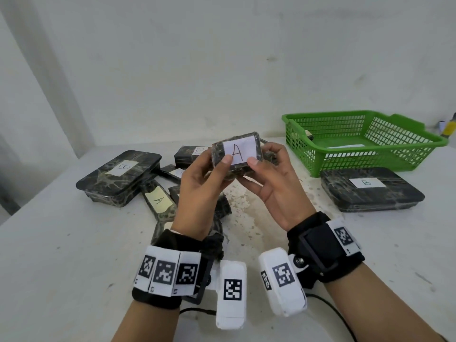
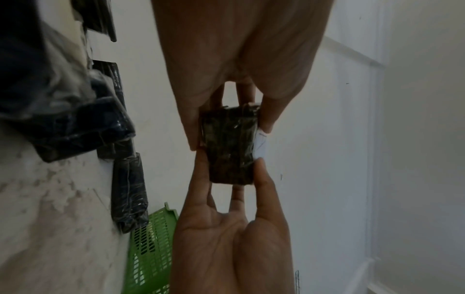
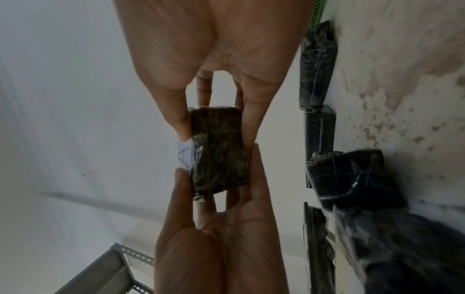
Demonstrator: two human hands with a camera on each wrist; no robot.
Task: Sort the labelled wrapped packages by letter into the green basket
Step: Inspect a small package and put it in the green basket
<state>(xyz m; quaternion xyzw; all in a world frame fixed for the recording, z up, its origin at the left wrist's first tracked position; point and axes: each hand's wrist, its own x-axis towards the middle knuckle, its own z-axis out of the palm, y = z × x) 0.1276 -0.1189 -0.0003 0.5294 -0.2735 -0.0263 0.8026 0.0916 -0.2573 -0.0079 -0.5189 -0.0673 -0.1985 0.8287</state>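
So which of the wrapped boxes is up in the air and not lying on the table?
The small package marked A, held by the left hand and right hand. The others lie on the table.

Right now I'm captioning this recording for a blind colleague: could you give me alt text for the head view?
Both hands, left hand and right hand, hold a small dark wrapped package labelled A up over a white table. More wrapped packages marked A and B lie behind and beside it, and a green basket stands at the right.
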